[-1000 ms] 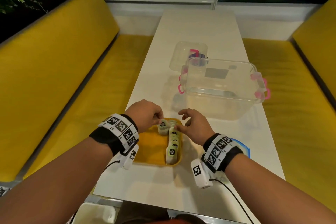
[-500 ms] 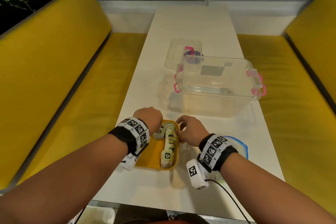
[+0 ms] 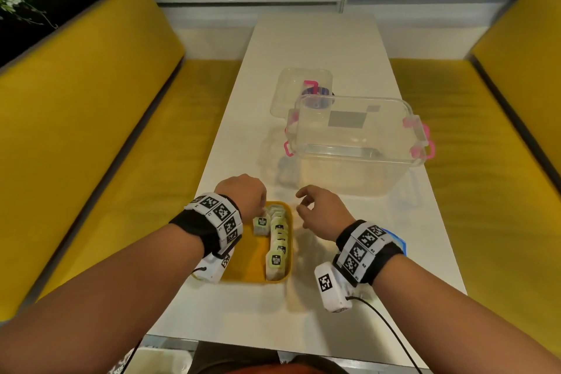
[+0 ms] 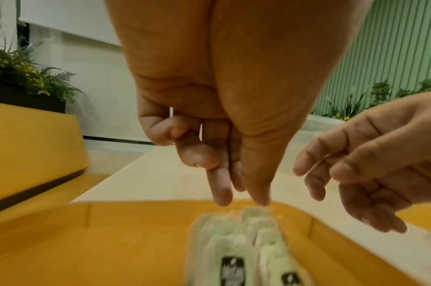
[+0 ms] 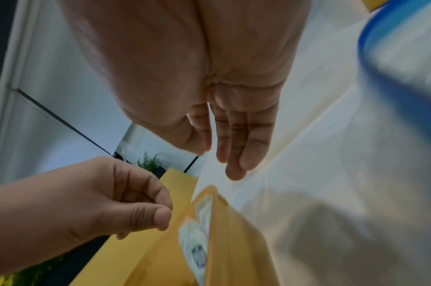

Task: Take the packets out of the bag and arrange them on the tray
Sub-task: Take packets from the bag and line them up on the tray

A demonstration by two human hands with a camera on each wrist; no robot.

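Observation:
A yellow tray (image 3: 243,258) lies on the near part of the white table. Several pale green packets (image 3: 279,240) stand in a row along its right side. One more packet (image 3: 261,225) leans just left of that row's far end. My left hand (image 3: 262,211) hangs directly over it, with thumb and forefinger pointing down at the packet tops (image 4: 255,212) and nothing pinched between them. My right hand (image 3: 300,202) floats just right of the tray, fingers loosely curled and empty. The bag (image 3: 399,241), with its blue zip edge, lies behind my right wrist, mostly hidden.
A clear plastic box (image 3: 355,143) with pink latches stands on the table beyond the tray, and its lid (image 3: 300,88) lies behind it. Yellow benches (image 3: 91,130) run along both sides of the white table (image 3: 312,39).
My left hand has lowered the packet into the tray beside the row and eased off it. My right hand has come off the row and drawn away to the right.

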